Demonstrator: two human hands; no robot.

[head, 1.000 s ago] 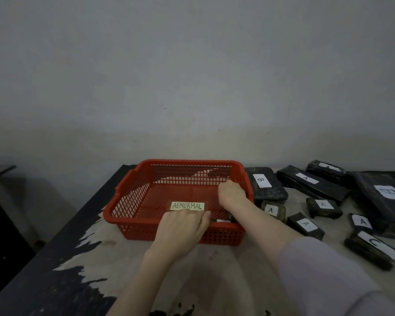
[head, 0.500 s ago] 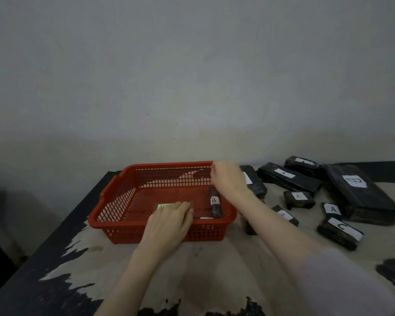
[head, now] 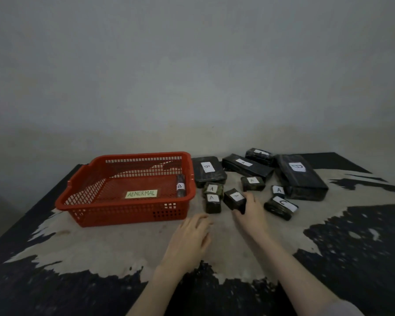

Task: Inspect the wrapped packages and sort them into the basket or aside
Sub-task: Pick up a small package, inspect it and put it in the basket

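Note:
A red mesh basket (head: 82, 185) labelled ABNORMAL stands on the table at the left. Inside, along its right wall, lies a slim dark package marked B (head: 180, 185). To the right of the basket lie several dark wrapped packages with white letter labels. My right hand (head: 251, 213) grips a small package marked A (head: 234, 198) near the middle of them, thumb on its near side. My left hand (head: 189, 238) hovers over the table in front of the basket's right corner, fingers relaxed and holding nothing.
Around the gripped one lie two small A packages (head: 212, 199), another small A package (head: 252, 183), a C package (head: 282, 207), a flat B package (head: 208, 171), a long A package (head: 246, 167) and a big D package (head: 300, 176). The worn table's left edge (head: 21, 224) is close to the basket.
My right hand left the B package in the basket and came right onto a small A package. My left hand came off the basket's front rim and moved right.

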